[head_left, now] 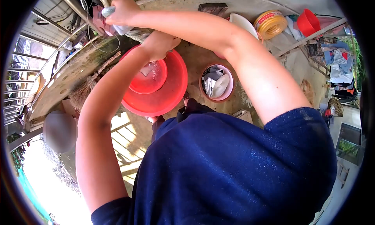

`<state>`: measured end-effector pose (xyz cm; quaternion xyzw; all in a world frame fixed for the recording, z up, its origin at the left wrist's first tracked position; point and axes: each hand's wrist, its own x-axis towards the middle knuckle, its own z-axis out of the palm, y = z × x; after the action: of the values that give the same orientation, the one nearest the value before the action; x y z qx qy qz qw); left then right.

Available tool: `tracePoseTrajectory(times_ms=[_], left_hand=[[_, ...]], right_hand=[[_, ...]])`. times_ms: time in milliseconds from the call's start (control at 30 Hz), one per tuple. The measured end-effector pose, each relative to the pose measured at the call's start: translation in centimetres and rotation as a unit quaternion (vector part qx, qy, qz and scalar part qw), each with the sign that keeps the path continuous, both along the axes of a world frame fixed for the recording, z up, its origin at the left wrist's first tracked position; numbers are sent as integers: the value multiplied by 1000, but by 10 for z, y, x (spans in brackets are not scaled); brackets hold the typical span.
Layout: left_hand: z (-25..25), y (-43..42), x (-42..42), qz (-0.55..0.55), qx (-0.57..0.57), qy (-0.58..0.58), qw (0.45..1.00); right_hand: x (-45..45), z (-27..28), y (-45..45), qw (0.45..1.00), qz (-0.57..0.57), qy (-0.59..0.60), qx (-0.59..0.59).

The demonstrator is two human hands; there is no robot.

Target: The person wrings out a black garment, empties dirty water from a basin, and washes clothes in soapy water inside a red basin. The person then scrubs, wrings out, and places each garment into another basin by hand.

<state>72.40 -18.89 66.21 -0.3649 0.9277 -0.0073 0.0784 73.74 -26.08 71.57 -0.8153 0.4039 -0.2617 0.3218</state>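
Note:
A pale grey-white cloth [137,34] is twisted into a rope between my two hands, above the red basins. My right hand [123,12] reaches across to the upper left, closed around one end, and a bit of cloth pokes out past the fist. Lower and nearer, my left hand [159,45] is closed on the other part of the twist; its fingers are partly hidden. Beneath it, a smaller red basin [161,81] with water and something whitish in it sits inside a large red basin [177,88].
Right of the basins stands a round bucket [232,88] holding grey and white cloths. A twig broom [84,90] leans along the ledge at left, near metal railings [19,81]. A coiled yellow hose [270,25] and a red bucket [308,23] lie at the upper right.

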Motion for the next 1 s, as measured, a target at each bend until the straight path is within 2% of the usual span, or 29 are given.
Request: tracePoseTrajectory(times_ms=[67,133,167,200,233,267,300,333,367,400,433,467,533,600,633,733,800,867,900,933,1000], left_hand=[[-18,20,15,-39,-26,71,996],[-51,50,25,13,17,45,999],[-59,66,24,66,54,56,995],[-65,77,23,119,89,67,987],[-70,81,23,117,81,67,987],[-73,85,22,172,116,98,973],[-76,83,21,223,151,129,954],[-71,76,17,219,144,132,956],[-65,70,11,292,208,254,898],[-60,65,4,356,268,370,815],[-56,55,-5,351,289,505,734],[-50,45,-15,344,285,507,737],[-38,27,-37,295,254,658,645],[-22,9,-54,287,256,670,635],[-12,1,-58,263,268,660,650],[15,-9,-64,262,362,715,537],[29,-13,-61,246,420,738,468],[31,-21,-52,272,413,755,430],[27,-27,-47,242,397,783,412],[37,-25,-44,241,383,787,419],[41,-28,-34,278,389,780,405]], right_hand=[[-37,-3,-7,994,-32,51,-92],[-75,-17,-26,993,-81,50,-63],[-95,-21,-26,994,-97,22,42],[-112,-23,-25,994,-88,5,64],[-124,-24,-22,995,-97,2,17],[-135,-28,-26,992,-107,-10,61],[-146,-34,-27,981,-121,-84,128],[-155,-30,-25,960,-132,-157,192],[-165,-24,-24,961,-134,-156,184],[-175,-19,-22,958,-115,-170,201],[-184,-11,-19,954,-95,-184,216],[-193,-5,-17,955,-97,-185,208],[-210,7,-11,954,-67,-213,198],[-228,22,-1,958,-54,-203,194],[-235,29,6,961,-45,-198,188],[-264,48,17,971,-45,-167,167],[-289,54,19,941,-45,-228,247],[-309,62,28,922,-64,-259,279],[-317,64,32,913,-109,-265,291],[-319,67,40,901,-155,-269,304],[-320,72,51,897,-150,-289,300]])
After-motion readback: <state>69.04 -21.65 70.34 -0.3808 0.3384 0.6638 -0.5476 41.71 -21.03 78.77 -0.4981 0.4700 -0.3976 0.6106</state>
